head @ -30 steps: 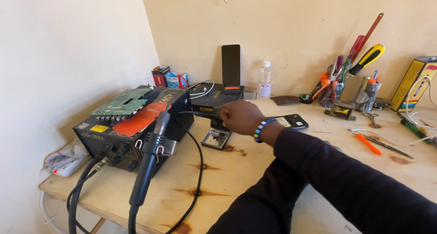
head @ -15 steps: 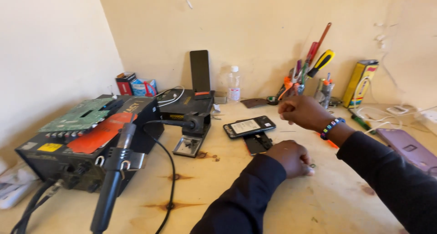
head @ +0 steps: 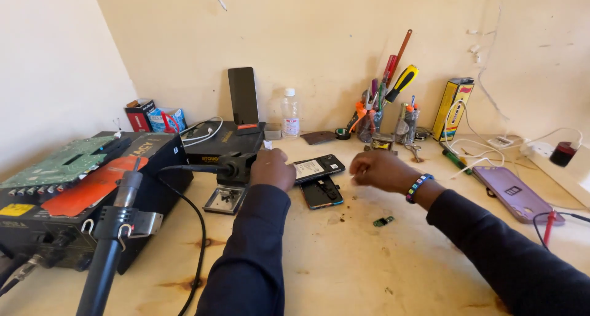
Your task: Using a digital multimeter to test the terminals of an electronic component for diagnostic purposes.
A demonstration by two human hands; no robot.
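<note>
My left hand is curled into a fist on the wooden bench, touching the left end of an opened black phone. A second black phone part lies just in front of it. My right hand, with a beaded bracelet at the wrist, hovers to the right of the phone. Its fingers are pinched on a thin pale tool that points at the phone parts. A small green circuit piece lies on the bench below that hand.
A black rework station with a hot-air handle fills the left. Nearby are a soldering handle and a small metal tray. A tool holder, a bottle and a yellow box stand at the wall. A purple phone case lies right.
My view has swung right. My right hand came down from near the tool holder to beside the phone. My left hand moved up to the phone's left end.
</note>
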